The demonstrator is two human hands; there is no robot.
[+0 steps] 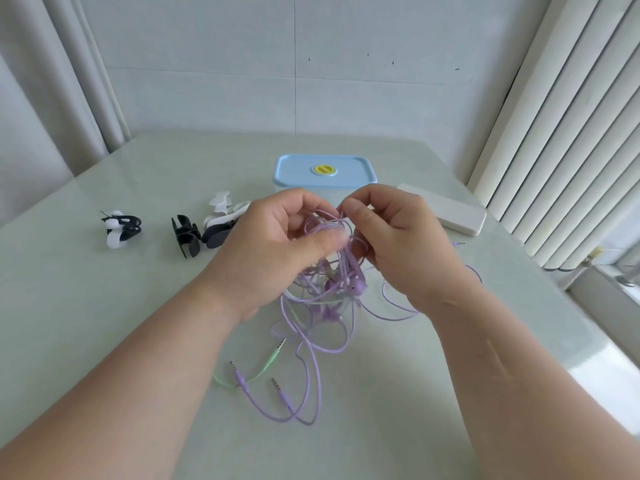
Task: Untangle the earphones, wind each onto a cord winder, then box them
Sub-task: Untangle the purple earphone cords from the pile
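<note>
The left hand (277, 244) and right hand (398, 244) are raised close together, each pinching strands at the top of a tangle of purple and green earphones (329, 289). The loops hang down to the bench (104, 323), where the plugs (280, 393) lie. Black and white cord winders (187, 237) sit to the left. A blue-lidded box (323, 171) stands behind the hands, with a white case (450, 213) to its right.

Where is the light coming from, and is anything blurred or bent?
Head view: daylight enters from the right, washing out the pale glossy table near that edge; soft shadows lie under the forearms. Head view: the left hand shows a motion-blurred thumb tip against the tangled purple earphone cords. Head view: the white vertical blinds lean and curve, wide-angle distortion.
</note>
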